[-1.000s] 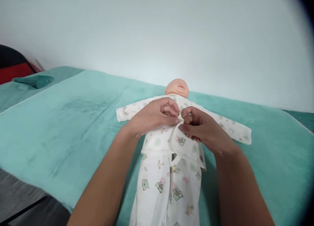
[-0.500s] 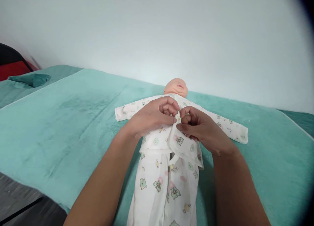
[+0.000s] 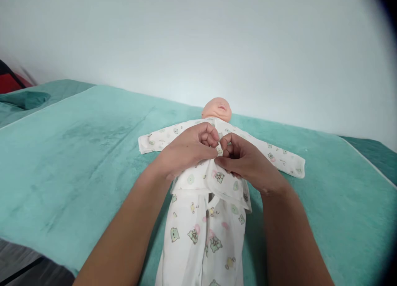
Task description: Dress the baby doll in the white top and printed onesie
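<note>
A baby doll lies on its back on a teal blanket, head toward the wall, sleeves spread out to both sides. It wears a white shirt and trousers printed with small bears. My left hand and my right hand meet over the doll's chest. Both pinch the front edges of the shirt where the two flaps come together. The fingertips and whatever fastening lies between them are hidden by my knuckles.
A white wall rises just behind the bed. At the far left lie a dark green folded cloth and something red. A dark floor shows past the blanket's near left edge.
Both hands stay pinched on the shirt front at the chest, with only small finger movements. My view has drifted right, so the doll and hands sit a little further left in the frame.
</note>
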